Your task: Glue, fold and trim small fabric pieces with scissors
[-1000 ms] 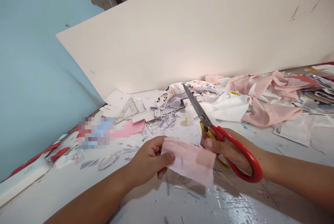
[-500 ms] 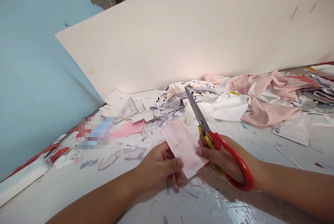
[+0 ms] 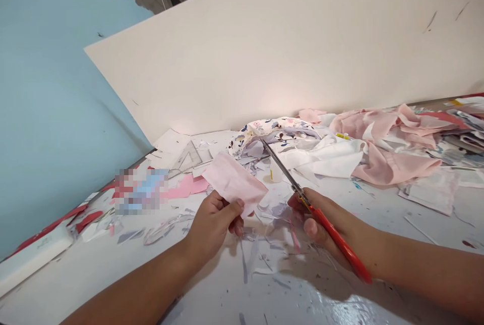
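A pale pink piece [image 3: 236, 178], fabric or paper, is pinched at its lower edge between the thumb and fingers of my left hand [image 3: 215, 221]. It is roughly rectangular and tilts up to the left above the table. My right hand [image 3: 325, 221] grips a pair of scissors [image 3: 285, 173] with red handles. Their blades point up and to the left, look closed together, and are apart from the pink piece. Small scraps and thin offcuts [image 3: 264, 254] lie on the table below both hands.
Pink cloth [image 3: 397, 163], white cloth [image 3: 325, 156] and floral-print cloth [image 3: 257, 130] are heaped at the back. A clear set square [image 3: 189, 156] lies behind on the left. A large pale board [image 3: 287, 47] leans behind the table [image 3: 212, 300], and a blue wall [image 3: 49, 113] borders the left.
My right hand has let go of the pink piece and moved off it, turning the scissors edge-on. My left hand has shifted left and up slightly with the piece.
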`<state>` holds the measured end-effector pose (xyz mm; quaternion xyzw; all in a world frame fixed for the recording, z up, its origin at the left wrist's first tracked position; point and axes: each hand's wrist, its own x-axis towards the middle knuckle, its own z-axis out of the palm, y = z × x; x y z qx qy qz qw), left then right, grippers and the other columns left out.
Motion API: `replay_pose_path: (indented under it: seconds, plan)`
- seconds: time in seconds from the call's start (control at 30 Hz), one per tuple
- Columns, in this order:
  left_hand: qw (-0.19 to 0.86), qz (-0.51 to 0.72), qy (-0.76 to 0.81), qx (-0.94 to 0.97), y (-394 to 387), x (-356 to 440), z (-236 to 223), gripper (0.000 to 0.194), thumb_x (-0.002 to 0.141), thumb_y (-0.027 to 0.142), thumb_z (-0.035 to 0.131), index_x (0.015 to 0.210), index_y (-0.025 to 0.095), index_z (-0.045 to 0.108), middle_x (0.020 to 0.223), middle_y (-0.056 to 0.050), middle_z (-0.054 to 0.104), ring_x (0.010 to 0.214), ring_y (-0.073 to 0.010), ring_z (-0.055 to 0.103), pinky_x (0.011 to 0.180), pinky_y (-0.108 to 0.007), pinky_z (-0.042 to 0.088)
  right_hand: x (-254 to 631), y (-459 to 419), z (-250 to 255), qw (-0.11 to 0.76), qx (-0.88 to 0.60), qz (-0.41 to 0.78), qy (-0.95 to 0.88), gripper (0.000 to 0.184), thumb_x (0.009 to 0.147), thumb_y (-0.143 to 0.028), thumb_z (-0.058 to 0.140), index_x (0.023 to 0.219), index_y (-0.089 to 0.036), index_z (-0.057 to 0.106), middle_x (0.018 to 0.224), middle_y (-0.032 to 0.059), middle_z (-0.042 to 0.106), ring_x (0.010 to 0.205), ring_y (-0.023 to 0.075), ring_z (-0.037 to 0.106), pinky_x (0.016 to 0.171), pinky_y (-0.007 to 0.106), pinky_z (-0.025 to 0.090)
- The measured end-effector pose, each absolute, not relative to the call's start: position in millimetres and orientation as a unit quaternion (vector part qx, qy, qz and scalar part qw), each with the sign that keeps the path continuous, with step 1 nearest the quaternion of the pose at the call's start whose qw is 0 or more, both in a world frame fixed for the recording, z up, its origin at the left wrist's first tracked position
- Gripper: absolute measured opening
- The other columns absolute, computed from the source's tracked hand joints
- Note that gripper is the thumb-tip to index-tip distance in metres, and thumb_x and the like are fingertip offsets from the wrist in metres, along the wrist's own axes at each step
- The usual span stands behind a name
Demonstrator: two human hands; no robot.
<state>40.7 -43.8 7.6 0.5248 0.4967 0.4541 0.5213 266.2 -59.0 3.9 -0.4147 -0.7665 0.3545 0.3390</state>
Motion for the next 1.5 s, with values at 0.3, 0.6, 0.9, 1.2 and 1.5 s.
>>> replay_pose_path:
  seconds: [0.3,0.6,0.9,1.2,1.5]
  plan:
    - [0.504,0.523,0.464,0.508,-44.4,40.0,12.9,0.019,0.075,0.034,0.059,0.068,0.018,0.052,0.042,0.007,0.053,0.038,-0.0064,0.048,0.046,-0.022,0.035,265.6,-48.8,15.4,0.221,-0.519,0.358,-0.744,0.027,0.078,-0.044,0.05,0.07,-0.023,0.035,0.066,-0.0021,0.051,0.06,0.0155,0.049,0.055,0.027,0.04]
    - [0.489,0.519,0.47,0.52,-44.6,35.9,11.5,0.023,0.076,0.036,0.058,0.062,0.017,0.054,0.039,0.005,0.053,0.041,-0.0078,0.049,0.05,-0.023,0.036,268.7,-49.2,15.9,0.175,-0.528,0.259,-0.789,0.027,0.075,-0.046,0.049,0.073,-0.024,0.034,0.072,0.003,0.058,0.06,0.0186,0.052,0.051,0.028,0.039]
    - [0.482,0.513,0.471,0.532,-43.6,34.4,9.5,0.026,0.073,0.04,0.06,0.062,0.016,0.06,0.045,0.001,0.056,0.049,-0.0101,0.052,0.051,-0.023,0.037,268.8,-48.0,12.0,0.168,-0.5,0.338,-0.779,0.026,0.077,-0.045,0.05,0.076,-0.023,0.035,0.072,0.0025,0.065,0.061,0.0183,0.054,0.055,0.029,0.04]
    - [0.486,0.508,0.469,0.535,-43.1,34.3,8.2,0.027,0.072,0.041,0.061,0.063,0.015,0.063,0.05,-0.001,0.06,0.048,-0.0095,0.052,0.051,-0.022,0.04,267.3,-50.3,20.2,0.164,-0.492,0.36,-0.775,0.023,0.079,-0.042,0.05,0.076,-0.024,0.036,0.072,0.0,0.067,0.066,0.019,0.057,0.059,0.028,0.041]
    - [0.487,0.506,0.464,0.54,-43.8,37.0,9.1,0.024,0.072,0.039,0.061,0.067,0.015,0.066,0.057,-0.001,0.063,0.046,-0.0086,0.05,0.051,-0.023,0.04,267.6,-50.8,21.5,0.177,-0.476,0.369,-0.779,0.018,0.082,-0.04,0.046,0.077,-0.024,0.039,0.073,0.0017,0.067,0.068,0.0192,0.06,0.059,0.028,0.043]
